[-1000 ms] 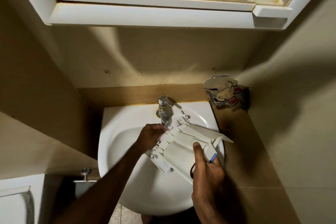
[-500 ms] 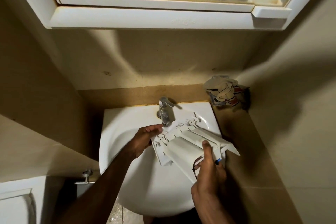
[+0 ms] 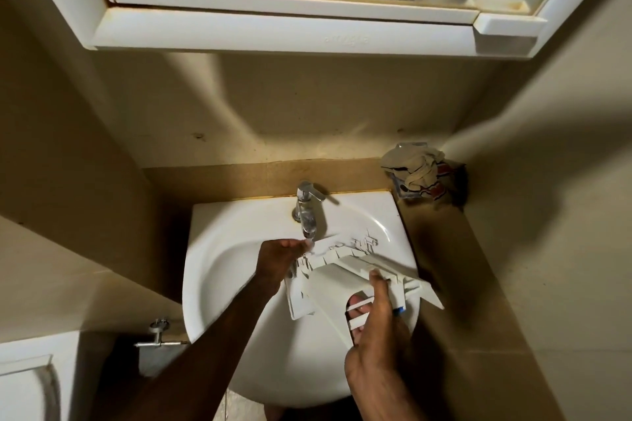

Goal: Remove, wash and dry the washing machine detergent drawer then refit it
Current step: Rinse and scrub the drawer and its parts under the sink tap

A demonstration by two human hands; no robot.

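the right hand (image 3: 376, 321) grips the drawer (image 3: 345, 278) over the sink (image 3: 219, 270), while the left hand (image 3: 278, 256) cups loosely under the tap (image 3: 306, 212). turning the drawer's compartments toward the water would likely rinse it best.

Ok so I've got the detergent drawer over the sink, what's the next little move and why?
Probably slide the detergent drawer a little to the left, under the tap. The right hand grips its near end, the left hand sits cupped below the spout, and the drawer hangs over the sink mostly to the right of the spout. Whether water is running is hard to tell.
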